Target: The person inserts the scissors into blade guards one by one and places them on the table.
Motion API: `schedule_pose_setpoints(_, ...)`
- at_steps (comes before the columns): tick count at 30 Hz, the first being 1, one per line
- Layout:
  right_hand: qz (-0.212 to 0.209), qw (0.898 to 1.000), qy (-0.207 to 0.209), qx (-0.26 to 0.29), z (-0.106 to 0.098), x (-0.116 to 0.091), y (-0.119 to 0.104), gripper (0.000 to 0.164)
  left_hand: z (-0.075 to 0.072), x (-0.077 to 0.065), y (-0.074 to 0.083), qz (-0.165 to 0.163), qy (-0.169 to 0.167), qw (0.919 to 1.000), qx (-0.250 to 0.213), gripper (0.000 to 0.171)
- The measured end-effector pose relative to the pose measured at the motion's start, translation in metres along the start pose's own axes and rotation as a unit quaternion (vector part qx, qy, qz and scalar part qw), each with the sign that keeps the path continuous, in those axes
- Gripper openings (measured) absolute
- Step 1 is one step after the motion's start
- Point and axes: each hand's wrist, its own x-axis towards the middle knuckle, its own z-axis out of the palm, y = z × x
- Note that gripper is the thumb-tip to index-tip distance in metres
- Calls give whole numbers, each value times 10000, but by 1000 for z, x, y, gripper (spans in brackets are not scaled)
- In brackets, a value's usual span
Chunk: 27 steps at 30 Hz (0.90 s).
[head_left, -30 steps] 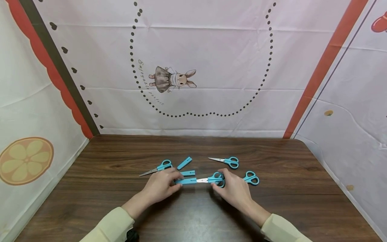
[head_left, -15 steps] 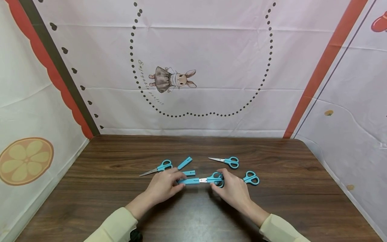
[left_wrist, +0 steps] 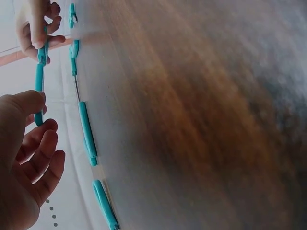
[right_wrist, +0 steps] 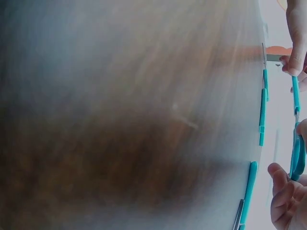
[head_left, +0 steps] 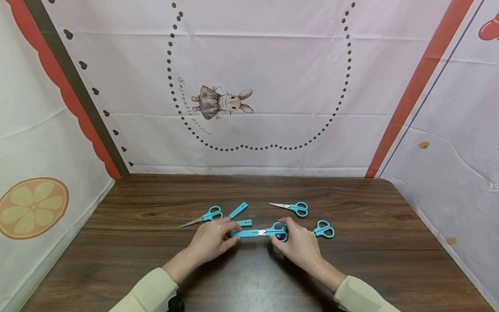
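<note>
My left hand (head_left: 213,237) pinches a blue blade cover (head_left: 247,233) between thumb and fingers. The right hand (head_left: 299,239) holds a pair of scissors (head_left: 276,231) by its blue handle loops. The scissors point left, with most of the blade inside the cover and a short silver stretch showing near the pivot. In the left wrist view the cover (left_wrist: 39,79) and scissors form one line between both hands, raised off the table. The right wrist view shows the scissors' handle (right_wrist: 298,153) between thumb and fingers.
On the brown table (head_left: 249,277) lie bare-bladed scissors (head_left: 212,213) at left and another pair (head_left: 298,209) at the back. More scissors (head_left: 324,229) lie right, their blade hidden by the right hand. Two loose covers, a slanted cover (head_left: 238,210) and a partly hidden cover (head_left: 244,223), lie behind the hands.
The left hand and its cover have moved right toward the scissors. Less of the blade shows between cover and handle. The right hand has hardly moved.
</note>
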Motion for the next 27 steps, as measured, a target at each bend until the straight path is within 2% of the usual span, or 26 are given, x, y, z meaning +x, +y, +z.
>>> schedule_pose_setpoints(9, 28, 10000, 67, 27, 0, -1, -2, 45, 2, -1, 0, 97, 166, 9998, -6, 17)
schedule_pose_setpoints(16, 366, 9991, -31, 227, 0, -2, -3, 45, 3, 0, 1, 227, 374, 9990, 55, 17)
schedule_pose_setpoints(21, 481, 9984, -30, 304, 1, -3, -4, 45, 3, 1, 3, 139, 345, 9993, 63, 18)
schedule_pose_setpoints(27, 418, 9986, 118, 316, 2, -4, -3, 44, 2, 1, 5, 100, 329, 9994, 52, 19)
